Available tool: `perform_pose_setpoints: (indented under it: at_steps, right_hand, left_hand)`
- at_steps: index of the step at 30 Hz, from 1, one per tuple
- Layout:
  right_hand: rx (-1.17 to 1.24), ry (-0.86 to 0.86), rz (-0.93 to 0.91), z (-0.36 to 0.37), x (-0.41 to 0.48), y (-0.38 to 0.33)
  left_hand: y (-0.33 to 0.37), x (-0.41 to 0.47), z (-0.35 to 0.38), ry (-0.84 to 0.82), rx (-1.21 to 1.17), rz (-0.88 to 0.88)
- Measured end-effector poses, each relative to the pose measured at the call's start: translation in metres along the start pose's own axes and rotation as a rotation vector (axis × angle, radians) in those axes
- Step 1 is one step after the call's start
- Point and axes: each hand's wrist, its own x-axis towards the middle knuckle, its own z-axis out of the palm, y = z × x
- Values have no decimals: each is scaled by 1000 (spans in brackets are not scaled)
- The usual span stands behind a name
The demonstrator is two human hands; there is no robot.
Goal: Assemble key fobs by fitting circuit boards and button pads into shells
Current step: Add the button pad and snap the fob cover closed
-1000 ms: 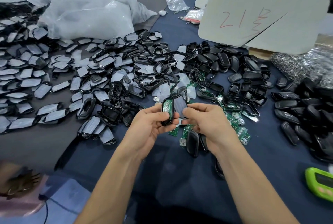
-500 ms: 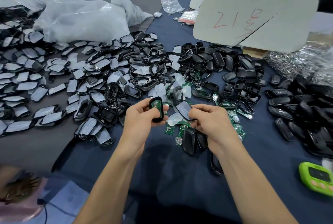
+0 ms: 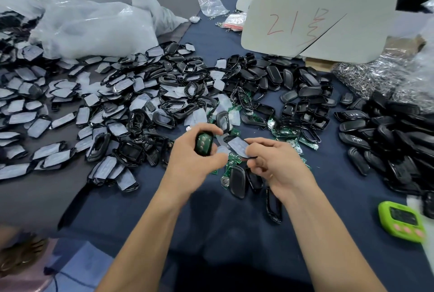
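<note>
Left hand [image 3: 192,157] and right hand [image 3: 277,164] have drawn apart, shell [image 3: 203,143] separated from cover [image 3: 238,147].

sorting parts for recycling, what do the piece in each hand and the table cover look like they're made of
Shell with board, left hand: glossy black moulded plastic, by its sheen, around a green, likely fibreglass, circuit board. Cover piece, right hand: black plastic rim, pale matte face, possibly protective film. Table cover: dark blue matte cloth, apparently.
</note>
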Motion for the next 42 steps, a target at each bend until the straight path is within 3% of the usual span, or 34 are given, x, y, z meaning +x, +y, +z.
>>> perform_pose_setpoints:
  at_steps: [3, 6, 9, 12, 15, 18, 29, 35, 42]
  right_hand:
    - [37, -46, 51, -6, 0, -1]
    - [54, -125, 107, -9, -3, -1]
    - [-35, -158, 54, -10, -7, 1]
    - [-208, -30, -250, -14, -11, 2]
    - [-365, -90, -411, -15, -16, -1]
    - [-429, -39, -382, -14, -16, -1]
    - [298, -138, -77, -7, -20, 9]
    - [-2, -138, -152, -5, -26, 13]
    - [28, -86, -190, -4, -25, 12]
  left_hand:
    - [1, -2, 3, 14, 410, 158]
    - [6, -5, 10, 52, 484, 197]
    - [4, -4, 13, 88, 422, 189]
    - [3, 0, 11, 71, 397, 133]
    - [1, 3, 11, 19, 276, -1]
    - [5, 1, 12, -62, 42, -166]
    - [3, 0, 13, -64, -363, -354]
    - [1, -1, 16, 8, -423, -406]
    - [0, -4, 20, -4, -436, -422]
